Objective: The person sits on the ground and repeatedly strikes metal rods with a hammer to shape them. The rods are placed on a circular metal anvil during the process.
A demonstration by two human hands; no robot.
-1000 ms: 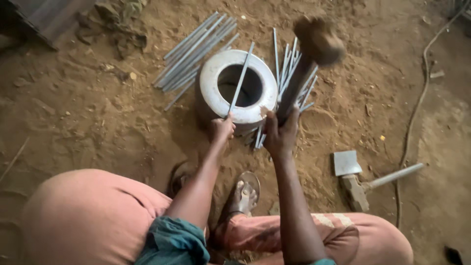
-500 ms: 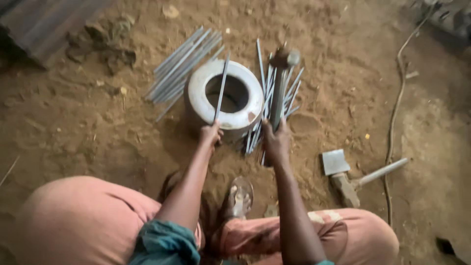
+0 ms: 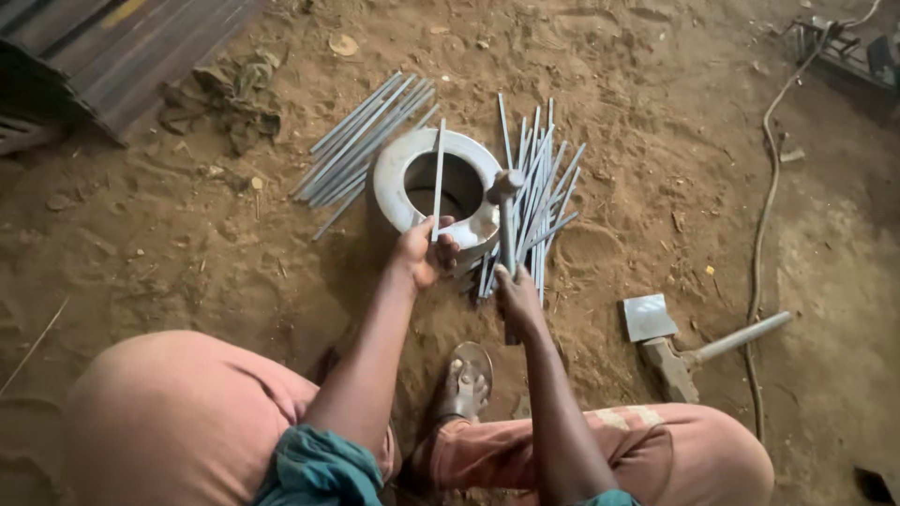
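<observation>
Metal rod (image 3: 438, 178): thin, grey, laid across the opening of the metal ring (image 3: 405, 167) on sandy ground; near end pinched in the left hand (image 3: 424, 251). Judged stiff, light, best gripped near that end. Hammer (image 3: 506, 225): handle clasped by the right hand (image 3: 518, 298), head at the ring's rim. Ring: hollow, nothing seen inside. Rod bundles (image 3: 361, 141) lie either side.

R hand (image 3: 518, 298) brought hammer (image 3: 507, 211) down onto ring (image 3: 394, 178) rim.
</observation>
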